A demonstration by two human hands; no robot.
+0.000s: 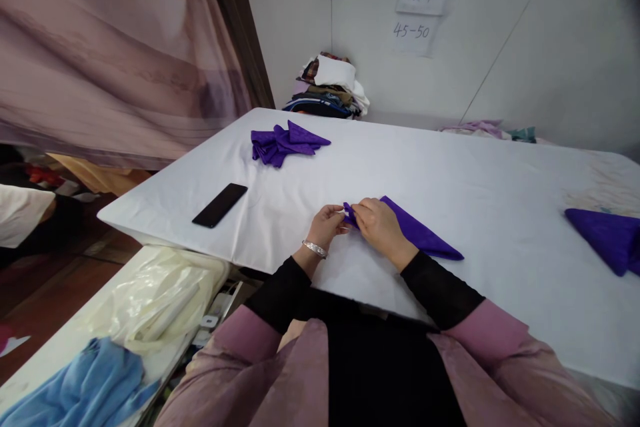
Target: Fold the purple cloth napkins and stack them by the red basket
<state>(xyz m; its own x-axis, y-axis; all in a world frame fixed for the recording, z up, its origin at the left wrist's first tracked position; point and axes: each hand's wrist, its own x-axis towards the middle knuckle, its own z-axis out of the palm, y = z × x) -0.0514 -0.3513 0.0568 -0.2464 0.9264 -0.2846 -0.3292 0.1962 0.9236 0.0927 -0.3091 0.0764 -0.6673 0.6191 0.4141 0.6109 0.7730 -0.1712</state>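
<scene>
Both my hands work on a purple cloth napkin (pixel 420 230) near the front of the white-covered table (pixel 480 187). Its gathered end lies between them, and a flat pointed part stretches to the right beneath my right hand. My left hand (pixel 327 223), with a silver bracelet on the wrist, pinches the left tip of the gathers. The fingers of my right hand (pixel 377 223) close round the gathers just beside it and hide part of the cloth. Another purple napkin (pixel 285 143), bunched with a pointed end, lies at the back left. A third purple napkin (pixel 605 237) is cut off at the right edge.
A black phone (pixel 220 205) lies on the table's left side. Folded clothes (pixel 327 87) are stacked behind the table by the wall. At lower left, a lower surface holds a clear plastic bag (pixel 155 300) and a blue cloth (pixel 85 387). A pink curtain (pixel 115 47) hangs at left.
</scene>
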